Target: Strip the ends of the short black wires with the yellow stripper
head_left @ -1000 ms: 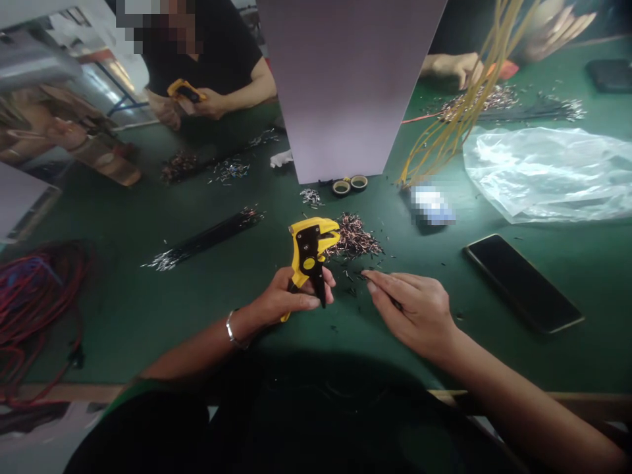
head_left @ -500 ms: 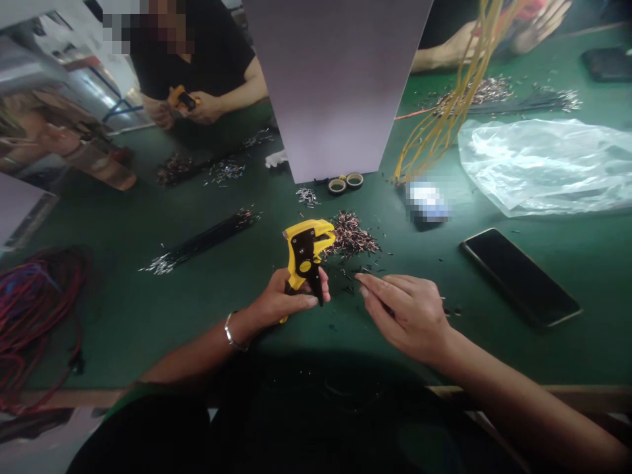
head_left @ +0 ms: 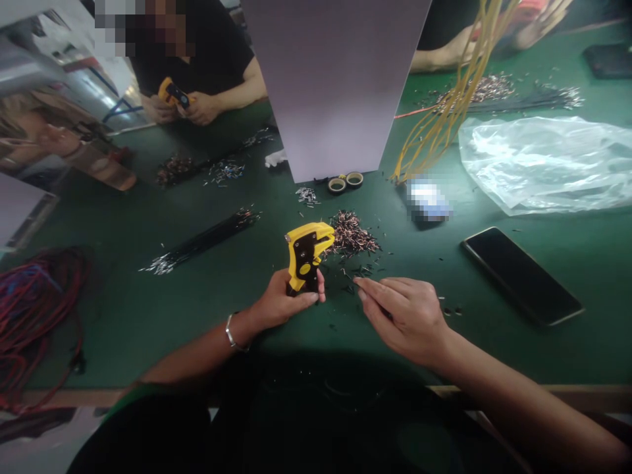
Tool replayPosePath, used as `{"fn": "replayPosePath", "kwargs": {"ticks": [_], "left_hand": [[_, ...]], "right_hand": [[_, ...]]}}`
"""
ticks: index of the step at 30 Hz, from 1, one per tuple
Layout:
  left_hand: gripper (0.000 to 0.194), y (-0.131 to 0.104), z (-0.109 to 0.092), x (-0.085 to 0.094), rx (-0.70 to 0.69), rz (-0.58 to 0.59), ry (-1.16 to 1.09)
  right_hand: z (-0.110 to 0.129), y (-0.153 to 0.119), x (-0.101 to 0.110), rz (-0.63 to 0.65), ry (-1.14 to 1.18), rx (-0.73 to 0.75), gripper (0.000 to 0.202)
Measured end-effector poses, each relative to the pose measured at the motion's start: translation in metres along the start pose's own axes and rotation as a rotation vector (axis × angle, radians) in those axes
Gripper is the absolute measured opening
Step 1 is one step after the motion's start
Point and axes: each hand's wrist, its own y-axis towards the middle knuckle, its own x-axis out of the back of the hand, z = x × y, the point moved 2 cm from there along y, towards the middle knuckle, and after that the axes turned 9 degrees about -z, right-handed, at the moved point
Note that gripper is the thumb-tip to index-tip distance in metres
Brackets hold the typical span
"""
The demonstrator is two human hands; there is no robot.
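My left hand (head_left: 291,299) is wrapped round a yellow and black wire stripper (head_left: 305,260), its jaws pointing up and to the right. The black handle is drawn in close to my palm. To the right, my right hand (head_left: 407,316) is closed in a pinch, thumb against forefinger. Whatever is between those fingertips is too small to make out. Just beyond the stripper's jaws lies a pile of short copper and black wire scraps (head_left: 350,234). A few loose dark bits (head_left: 364,270) are scattered near my right fingertips.
A bundle of black wires (head_left: 207,242) lies at left, red cables (head_left: 37,322) farther left. Tape rolls (head_left: 337,185) and small silvery pieces (head_left: 307,195) sit before an upright panel (head_left: 340,85). A phone (head_left: 522,275) and plastic bag (head_left: 548,164) are right. Co-workers' hands (head_left: 200,108) work across the table.
My left hand has squeezed the stripper, bringing its black handle inward; the tool has tipped slightly. My right hand has barely moved. The co-worker's yellow tool across the table has shifted left.
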Motion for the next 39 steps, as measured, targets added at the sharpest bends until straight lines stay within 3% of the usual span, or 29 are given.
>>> {"fn": "replayPosePath", "kwargs": {"ticks": [18,26,31,39], "left_hand": [[0.023,0.001,-0.009,-0.003,-0.034,-0.135,0.291],[0.024,0.0,-0.002,-0.002,0.031,-0.15,0.218],[0.026,0.002,-0.003,-0.004,0.054,-0.058,0.113],[0.032,0.002,0.003,-0.002,0.062,0.048,-0.048]], "right_hand": [[0.003,-0.004,-0.001,0.02,0.021,0.022,0.024],[-0.002,-0.002,0.0,-0.011,0.1,-0.082,0.025],[-0.011,-0.004,0.001,-0.042,0.125,-0.179,0.025],[-0.012,-0.005,0.001,-0.038,0.132,-0.194,0.023]]}}
